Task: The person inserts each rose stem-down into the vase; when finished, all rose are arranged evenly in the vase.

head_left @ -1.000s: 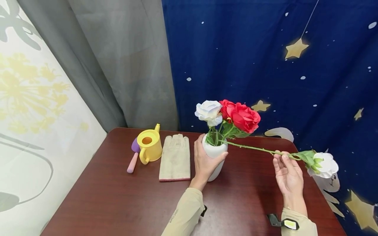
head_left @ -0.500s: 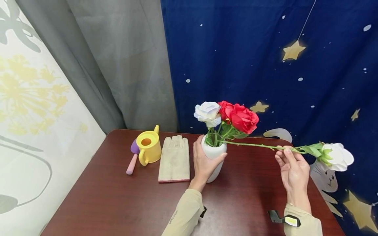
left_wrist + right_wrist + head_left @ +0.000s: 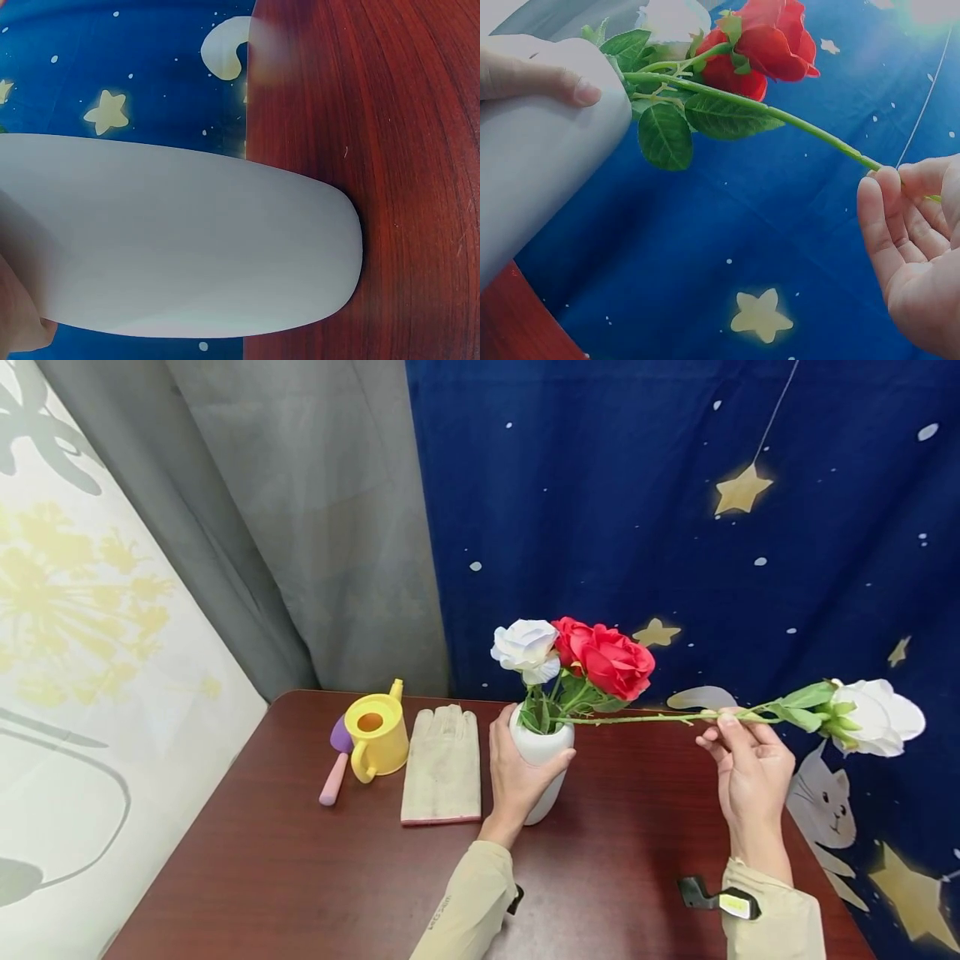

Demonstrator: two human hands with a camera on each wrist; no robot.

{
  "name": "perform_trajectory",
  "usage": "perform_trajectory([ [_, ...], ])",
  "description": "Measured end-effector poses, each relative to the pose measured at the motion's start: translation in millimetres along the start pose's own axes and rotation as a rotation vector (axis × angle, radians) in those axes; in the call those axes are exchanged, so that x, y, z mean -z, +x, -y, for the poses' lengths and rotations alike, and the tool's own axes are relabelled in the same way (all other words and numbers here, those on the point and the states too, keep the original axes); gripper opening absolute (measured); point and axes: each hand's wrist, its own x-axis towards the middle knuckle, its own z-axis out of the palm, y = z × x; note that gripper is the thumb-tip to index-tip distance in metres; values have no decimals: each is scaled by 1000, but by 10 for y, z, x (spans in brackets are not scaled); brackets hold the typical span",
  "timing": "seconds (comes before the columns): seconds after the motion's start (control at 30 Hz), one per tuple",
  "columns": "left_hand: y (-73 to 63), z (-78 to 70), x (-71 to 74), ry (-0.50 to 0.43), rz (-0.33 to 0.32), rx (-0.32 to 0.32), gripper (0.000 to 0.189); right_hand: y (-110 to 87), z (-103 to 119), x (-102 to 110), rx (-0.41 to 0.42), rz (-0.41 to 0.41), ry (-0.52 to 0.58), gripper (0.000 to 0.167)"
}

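Observation:
A white vase point(image 3: 546, 745) stands on the table, its upper part gripped by my left hand point(image 3: 517, 777), thumb across the front. White and red roses point(image 3: 617, 662) rise from its mouth with green leaves. Out to the right, my right hand point(image 3: 753, 772) pinches the green stem of a white rose point(image 3: 877, 718) between thumb and fingers, just below its leaves. That stem lies nearly level, its far end at the vase mouth among the leaves. In the right wrist view the stem point(image 3: 810, 129) runs from the vase rim to my fingertips.
Left of the vase lie a pale work glove point(image 3: 442, 768), a yellow watering can point(image 3: 381, 735) and a small trowel point(image 3: 335, 777) with purple blade and pink handle. The brown table point(image 3: 322, 877) backs onto grey and blue star-patterned curtains point(image 3: 600, 485).
My right hand has moved up and slightly right, lifting the white rose's bloom higher and farther right, so its stem is now nearly level. My left hand keeps its grip on the vase.

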Motion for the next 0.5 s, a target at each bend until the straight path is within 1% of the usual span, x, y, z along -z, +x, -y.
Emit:
perform_trajectory([
  [0.1, -2, 4, -3, -1, 5, -5, 95, 10, 22, -54, 33, 15, -19, 15],
  [0.27, -1, 9, -4, 4, 3, -5, 95, 75, 47, -205, 100, 87, -70, 19],
  [0.4, 2, 6, 0, 1, -2, -1, 96, 98, 42, -315, 150, 133, -159, 20],
  [0.5, 0, 12, -3, 1, 3, 0, 95, 83, 21, -358, 160, 149, -209, 19],
])
